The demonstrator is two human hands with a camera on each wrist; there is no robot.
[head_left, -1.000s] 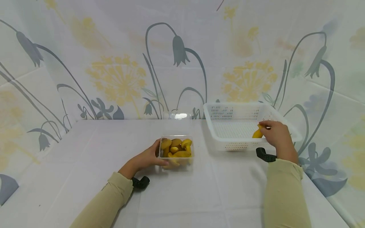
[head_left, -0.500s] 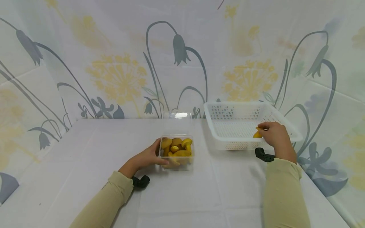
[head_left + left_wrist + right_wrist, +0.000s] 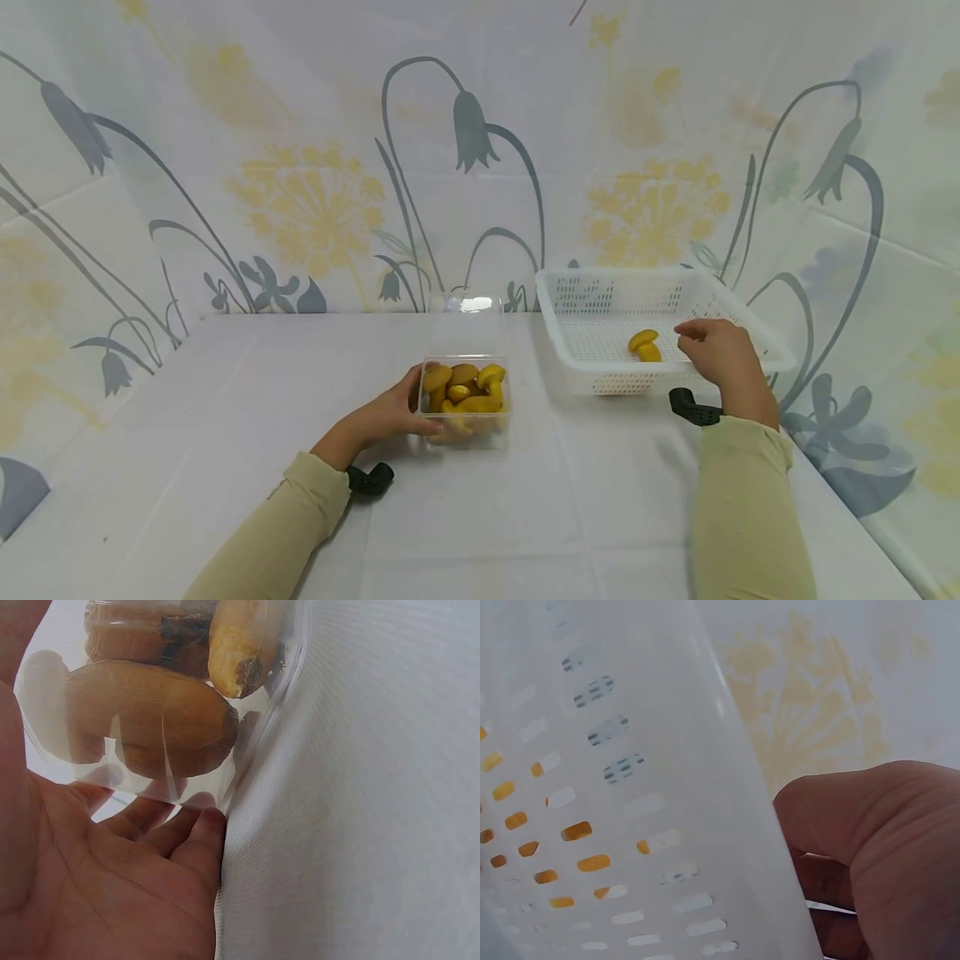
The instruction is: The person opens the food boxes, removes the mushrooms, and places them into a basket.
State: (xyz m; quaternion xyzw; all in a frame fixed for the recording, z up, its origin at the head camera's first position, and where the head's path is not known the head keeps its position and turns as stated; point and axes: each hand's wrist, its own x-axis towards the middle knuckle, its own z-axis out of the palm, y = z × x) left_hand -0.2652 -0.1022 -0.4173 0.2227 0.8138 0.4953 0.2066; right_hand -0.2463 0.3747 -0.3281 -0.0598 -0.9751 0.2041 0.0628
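My left hand (image 3: 390, 412) grips the left side of a clear plastic box (image 3: 465, 415), thumb at the front and fingers behind. Several yellow-brown mushrooms (image 3: 478, 405) fill the box, and in the left wrist view some mushrooms (image 3: 150, 712) show through its wall. One yellow mushroom (image 3: 645, 345) lies inside a white perforated basket (image 3: 622, 367). Above the basket's right part, just right of that mushroom, hovers my right hand (image 3: 716, 350), fingers loosely bent and holding nothing. The right wrist view has the basket wall in front, hiding the fingertips; yellow shows through its holes.
The box's clear lid (image 3: 467, 321) stands raised behind it. A white cloth (image 3: 465, 525) covers the table. Behind the table hangs a flower-printed curtain (image 3: 322, 150). Each wrist wears a black camera band (image 3: 693, 408).
My right hand has let go of the mushroom, which now lies in the basket left of the fingers. My left hand and the box have stayed in place.
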